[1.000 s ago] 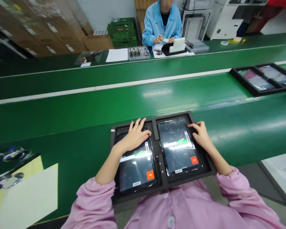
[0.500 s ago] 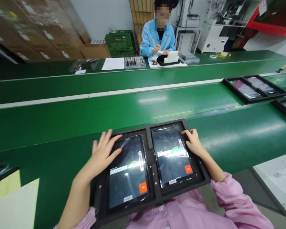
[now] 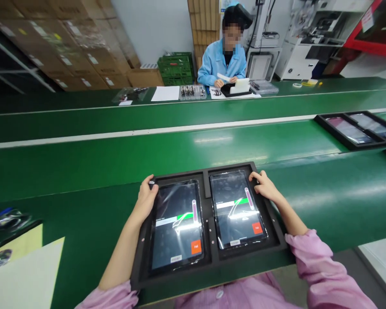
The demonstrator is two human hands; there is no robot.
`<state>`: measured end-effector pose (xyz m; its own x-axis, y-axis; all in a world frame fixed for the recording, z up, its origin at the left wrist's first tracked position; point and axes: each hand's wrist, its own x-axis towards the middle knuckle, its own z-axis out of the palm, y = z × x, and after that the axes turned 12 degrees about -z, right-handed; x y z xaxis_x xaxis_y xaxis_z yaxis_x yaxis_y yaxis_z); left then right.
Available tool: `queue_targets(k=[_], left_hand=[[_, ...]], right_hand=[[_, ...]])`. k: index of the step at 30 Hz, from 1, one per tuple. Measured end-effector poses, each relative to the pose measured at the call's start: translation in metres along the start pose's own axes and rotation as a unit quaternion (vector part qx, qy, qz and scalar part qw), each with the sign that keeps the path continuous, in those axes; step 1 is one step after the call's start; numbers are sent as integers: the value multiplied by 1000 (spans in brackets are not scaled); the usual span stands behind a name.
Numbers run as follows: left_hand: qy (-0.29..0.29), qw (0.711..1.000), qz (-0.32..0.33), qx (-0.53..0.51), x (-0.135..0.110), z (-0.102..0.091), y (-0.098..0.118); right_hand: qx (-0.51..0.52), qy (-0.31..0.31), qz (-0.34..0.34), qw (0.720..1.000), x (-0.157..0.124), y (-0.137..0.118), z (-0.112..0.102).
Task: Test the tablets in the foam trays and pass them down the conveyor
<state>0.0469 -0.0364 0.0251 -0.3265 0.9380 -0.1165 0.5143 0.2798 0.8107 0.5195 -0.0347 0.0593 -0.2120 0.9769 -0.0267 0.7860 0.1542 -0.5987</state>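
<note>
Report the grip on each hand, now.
Left hand: closed, curled over the corner of the black tray.
Right hand: fingers on the tray beside the right tablet; cannot tell if gripping.

Two hands (image 3: 146,199), two tablets (image 3: 176,227) in one tray (image 3: 206,182)

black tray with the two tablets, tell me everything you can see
The tray is a matte black, foam-like holder with a raised rim and a central divider, forming two compartments, each with a film-wrapped tablet screen up. It sits on a green conveyor belt. The left hand is at its far left corner, the right hand at its far right.
</note>
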Motion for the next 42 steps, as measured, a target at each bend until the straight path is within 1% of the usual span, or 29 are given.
queue_targets(k=[2, 5, 6, 7, 9, 10, 11, 12, 13, 15, 19, 22, 28, 37, 42], left_hand=[[2, 1000, 4, 9, 2, 1, -6], [-10, 1000, 12, -2, 0, 0, -12], [-13, 1000, 19, 1, -1, 0, -12], [-16, 999, 29, 8, -2, -1, -11], [-18, 998, 48, 32, -6, -3, -6], [-16, 997, 55, 45, -8, -4, -3], [-12, 997, 59, 58, -10, -4, 0], [-7, 996, 60, 69, -11, -5, 3], [-3, 995, 61, 78, -13, -5, 6], [1, 994, 65, 88, -16, -4, 9], [-2, 992, 79, 94, -19, -4, 10], [-4, 992, 81, 101, -20, -5, 8], [-3, 991, 77, 109, -21, -6, 8], [1, 992, 84, 97, -20, -5, 4], [-4, 993, 69, 99, -21, -5, 6]], right_hand=[[5, -18, -17, 1000, 0, 3, -8], [5, -56, -52, 997, 2, 5, -15], [-4, -46, -52, 998, 4, 3, -15], [-20, -13, -45, 999, 6, 0, -14], [-62, 94, -35, 993, 11, -8, -6], [-76, 143, -47, 986, 13, -13, -1], [-85, 172, -69, 979, 16, -18, 4], [-88, 180, -96, 975, 18, -22, 9], [-88, 166, -121, 975, 19, -25, 13], [-97, 131, -142, 976, 21, -29, 18], [-147, 97, -135, 975, 19, -31, 18], [-165, 82, -128, 974, 17, -32, 16], [-162, 84, -140, 973, 16, -30, 16], [-146, 103, -161, 971, 15, -26, 17], [-140, 109, -171, 969, 14, -25, 17]])
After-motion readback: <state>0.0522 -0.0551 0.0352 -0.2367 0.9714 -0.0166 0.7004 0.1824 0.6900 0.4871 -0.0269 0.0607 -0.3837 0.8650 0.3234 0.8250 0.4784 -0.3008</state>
